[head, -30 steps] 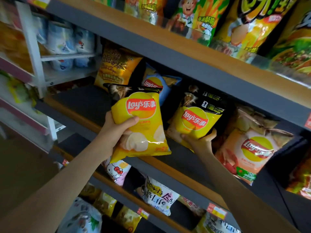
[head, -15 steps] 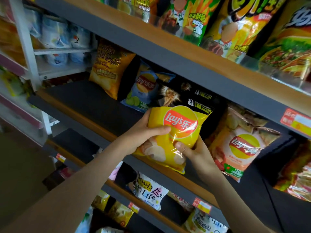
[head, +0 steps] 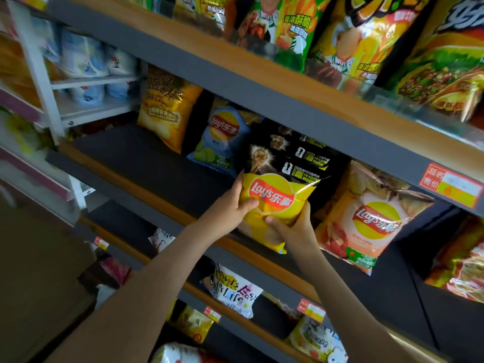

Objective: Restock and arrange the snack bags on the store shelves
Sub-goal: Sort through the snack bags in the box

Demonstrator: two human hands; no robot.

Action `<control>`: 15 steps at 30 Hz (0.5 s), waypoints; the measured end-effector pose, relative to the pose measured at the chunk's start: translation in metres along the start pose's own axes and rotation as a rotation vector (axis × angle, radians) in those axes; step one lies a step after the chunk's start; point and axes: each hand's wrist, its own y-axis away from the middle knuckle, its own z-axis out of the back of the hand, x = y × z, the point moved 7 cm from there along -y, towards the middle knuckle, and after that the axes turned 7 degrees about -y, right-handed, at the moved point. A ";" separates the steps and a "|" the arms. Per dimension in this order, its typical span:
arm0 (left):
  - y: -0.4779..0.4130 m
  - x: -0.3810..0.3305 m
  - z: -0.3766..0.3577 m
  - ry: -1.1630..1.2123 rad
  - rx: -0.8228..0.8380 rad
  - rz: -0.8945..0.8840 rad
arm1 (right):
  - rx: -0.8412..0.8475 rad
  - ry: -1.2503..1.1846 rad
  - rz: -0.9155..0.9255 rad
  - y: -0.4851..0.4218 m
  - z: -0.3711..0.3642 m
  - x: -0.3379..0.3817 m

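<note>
A yellow Lay's bag with a black top (head: 277,197) stands on the middle shelf (head: 146,158), pressed against matching black-topped bags behind it. My left hand (head: 230,208) grips its left edge, thumb across the front. My right hand (head: 290,226) holds its lower right corner from below. A pink Lay's bag (head: 366,218) leans just to the right. A blue Lay's bag (head: 220,137) and an orange chip bag (head: 167,111) stand further left at the back.
The upper shelf (head: 262,82) overhangs close above, packed with large colourful bags (head: 353,35). Bare dark shelf surface lies left of the bags. A lower shelf holds a white printed bag (head: 233,289). A white rack with cups (head: 78,64) stands at the left.
The yellow bag in my left hand moved right and onto the stack my right hand held. Both hands now grip it together against the other bags.
</note>
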 end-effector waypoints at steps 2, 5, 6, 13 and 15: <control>-0.002 -0.006 0.004 -0.157 -0.072 0.060 | -0.090 0.062 -0.009 -0.002 0.000 0.005; 0.011 -0.023 0.007 -0.314 -0.187 0.121 | -0.169 0.120 -0.037 0.014 -0.002 0.017; 0.019 -0.029 0.005 -0.325 -0.209 0.125 | -0.186 0.142 -0.063 0.025 0.000 0.022; 0.086 -0.061 -0.030 -0.348 -0.092 0.154 | -0.119 0.376 -0.128 0.112 0.030 0.048; 0.106 -0.080 -0.045 -0.397 -0.001 0.132 | -0.069 0.415 -0.168 0.133 0.042 0.054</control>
